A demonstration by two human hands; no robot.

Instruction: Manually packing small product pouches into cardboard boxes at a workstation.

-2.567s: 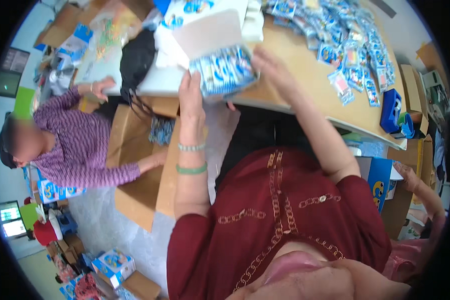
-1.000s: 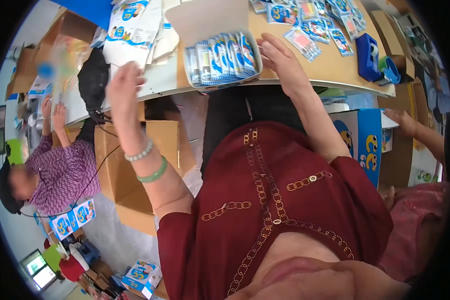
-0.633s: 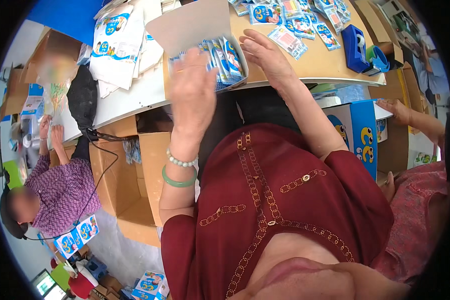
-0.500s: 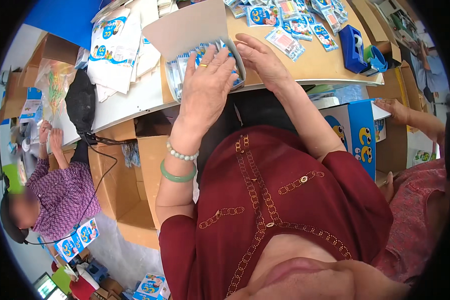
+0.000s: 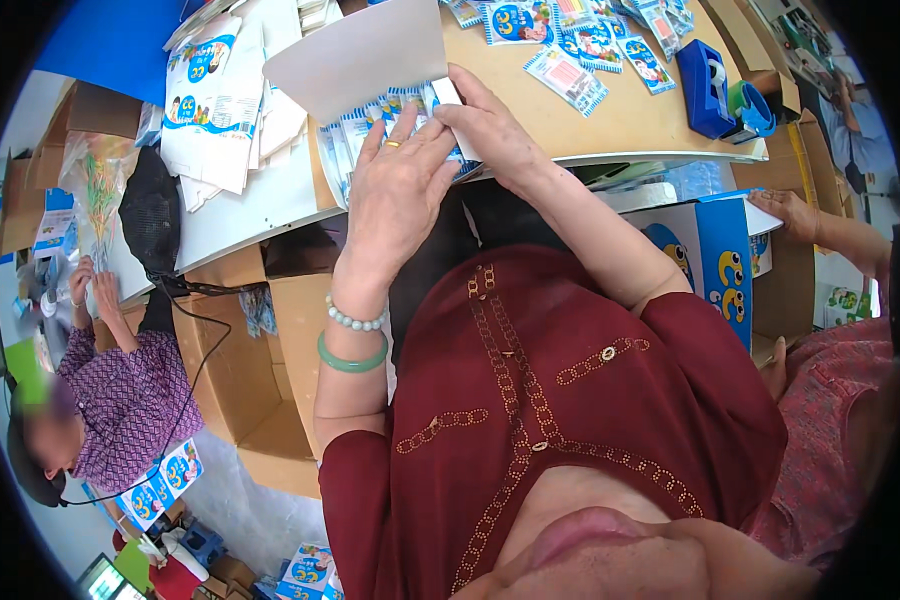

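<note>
- Tan surface (image 5: pixel 635 128), top of frame: loose packets (image 5: pixel 592 45) remain unboxed, upper right.
- White box (image 5: pixel 360 60), upper centre: uncovered, seemingly nearly full.
- Left hand (image 5: pixel 400 187): fingers outstretched over boxed packets (image 5: pixel 355 128), grasping nothing.
- Right hand (image 5: pixel 492 132): fingers bent at box's right side; grip unclear.

Open box (image 5: pixel 368 85), white lid (image 5: pixel 360 52) up, blue-and-white packets (image 5: pixel 353 130) inside, on table (image 5: pixel 635 128).

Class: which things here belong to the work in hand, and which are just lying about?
In the work:
open white box
blue-and-white packets inside it
left hand, over these packets
right hand, at the box's side
probably the loose packets

Seemingly lying about:
blue tape dispenser
black mesh item
brown carton
</note>
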